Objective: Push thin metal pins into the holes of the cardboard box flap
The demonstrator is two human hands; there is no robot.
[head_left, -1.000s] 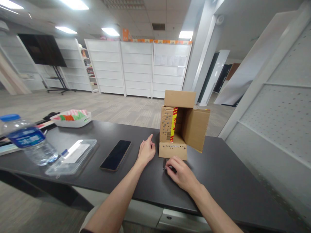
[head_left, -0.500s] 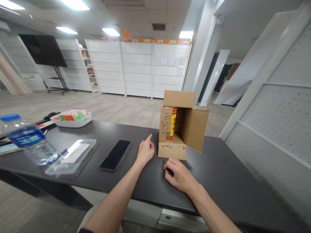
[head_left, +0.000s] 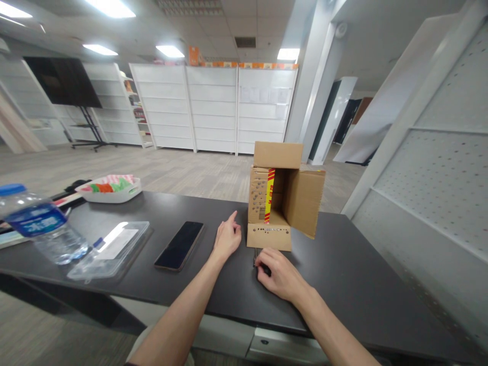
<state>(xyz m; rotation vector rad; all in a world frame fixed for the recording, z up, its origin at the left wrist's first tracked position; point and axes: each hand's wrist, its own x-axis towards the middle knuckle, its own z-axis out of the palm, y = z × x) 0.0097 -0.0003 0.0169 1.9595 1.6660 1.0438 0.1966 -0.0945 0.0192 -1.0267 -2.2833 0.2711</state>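
My left hand [head_left: 227, 238] rests over the black tabletop just left of the cardboard box [head_left: 258, 193], its index finger stretched out and the other fingers curled, holding nothing. In front of the box, my right hand [head_left: 280, 272] pinches what look like thin metal tweezers [head_left: 255, 257], tips pointing towards the box; the rest is hidden by the fingers. The box stands with its opening facing me and flaps spread. Small holes and shiny dots mark its left side and the lower flap [head_left: 269, 239]. Yellow and red tape [head_left: 269, 195] runs down beside the opening.
A phone [head_left: 180, 245] lies left of my left arm. Beyond it are a clear plastic case [head_left: 110, 251], a water bottle [head_left: 43, 223] and a white basket [head_left: 110, 195] with colourful packets. A perforated white panel [head_left: 438, 178] stands at the right.
The view has shifted slightly. Both hands keep the same pose and place by the box, and nothing has been taken hold of or let go.
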